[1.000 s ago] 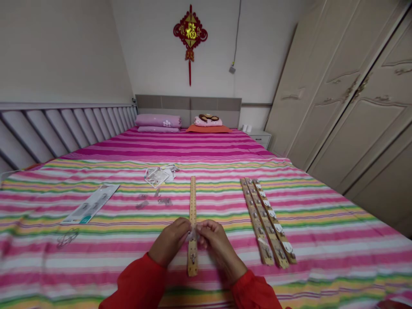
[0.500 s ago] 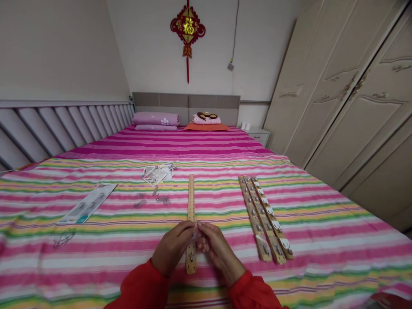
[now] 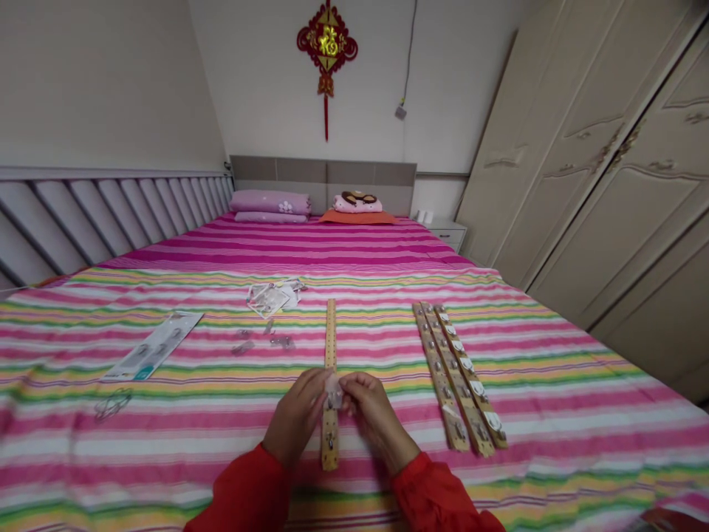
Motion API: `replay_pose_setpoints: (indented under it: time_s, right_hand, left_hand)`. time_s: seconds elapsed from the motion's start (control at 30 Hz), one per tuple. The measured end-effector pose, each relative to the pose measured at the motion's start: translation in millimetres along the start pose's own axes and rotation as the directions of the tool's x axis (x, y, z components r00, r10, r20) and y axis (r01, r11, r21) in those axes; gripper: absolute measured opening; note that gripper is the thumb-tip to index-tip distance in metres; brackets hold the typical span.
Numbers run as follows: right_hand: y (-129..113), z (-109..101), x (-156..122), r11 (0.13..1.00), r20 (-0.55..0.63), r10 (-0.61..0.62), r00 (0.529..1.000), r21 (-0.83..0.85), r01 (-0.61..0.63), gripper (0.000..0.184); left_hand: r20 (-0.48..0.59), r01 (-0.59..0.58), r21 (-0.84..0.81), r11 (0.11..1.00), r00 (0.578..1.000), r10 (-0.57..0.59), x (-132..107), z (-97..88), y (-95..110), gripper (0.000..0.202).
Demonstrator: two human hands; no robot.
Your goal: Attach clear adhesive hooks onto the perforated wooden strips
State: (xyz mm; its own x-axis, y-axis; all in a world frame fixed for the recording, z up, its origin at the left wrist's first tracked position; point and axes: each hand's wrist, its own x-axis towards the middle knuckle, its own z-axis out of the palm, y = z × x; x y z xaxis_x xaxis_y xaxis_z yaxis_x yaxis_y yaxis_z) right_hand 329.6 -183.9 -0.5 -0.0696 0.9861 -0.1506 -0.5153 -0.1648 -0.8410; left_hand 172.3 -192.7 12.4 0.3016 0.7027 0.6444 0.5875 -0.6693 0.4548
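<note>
In the head view, the left hand [image 3: 296, 417] and right hand [image 3: 372, 417] pinch a small clear hook [image 3: 334, 393] between nearly closed fingertips (whether a backing film is involved is too small to tell). The hook sits over the near half of a wooden strip [image 3: 331, 336], beyond a metal hook [image 3: 331, 441]; contact with the wood is unclear. The step seems to be readying this piece; the next move calls for a light, steady pinch, square to the strip.
</note>
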Motion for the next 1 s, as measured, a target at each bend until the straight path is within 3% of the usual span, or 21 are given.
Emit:
replay_pose_setpoints:
  time_s: [0.07,0.1,0.2,0.27,0.33,0.63,1.0]
  right_hand:
    - [0.9,-0.9,8.1,0.999,-0.025,-0.027,0.999,-0.033,0.026,0.021]
    - [1.3,-1.1,12.1,0.998,-0.034,-0.036,0.999,-0.048,0.035,0.021]
    - [2.2,-0.8,22.5,0.995,-0.047,-0.065,0.997,-0.081,0.061,0.023]
    - [2.5,0.0,27.9,0.992,-0.049,-0.081,0.995,-0.101,0.076,0.024]
    - [2.7,0.7,33.1,0.989,-0.059,-0.101,0.993,-0.117,0.093,0.023]
    - [9.4,-1.3,63.5,0.98,-0.084,-0.096,0.992,-0.181,0.079,0.024]
    - [26.4,-6.7,72.9,0.973,-0.113,-0.134,0.984,-0.202,0.109,0.019]
  left_hand:
    - [-0.001,0.209,-0.154,0.966,0.977,-0.212,3.3,4.7,-5.7,0.032]
    - [0.022,0.316,-0.254,0.914,0.947,-0.321,5.5,7.4,-8.4,0.03]
    - [0.18,0.571,-0.509,0.644,0.803,-0.569,13.0,16.1,-15.4,0.032]
    - [0.258,0.644,-0.589,0.487,0.722,-0.642,17.9,21.1,-19.5,0.038]
    - [0.279,0.667,-0.621,0.412,0.679,-0.679,22.2,24.9,-23.4,0.042]
    - [0.266,0.696,-0.601,0.392,0.637,-0.723,32.0,43.6,-48.5,0.034]
    - [0.148,0.675,-0.492,0.55,0.688,-0.711,25.4,57.2,-63.7,0.028]
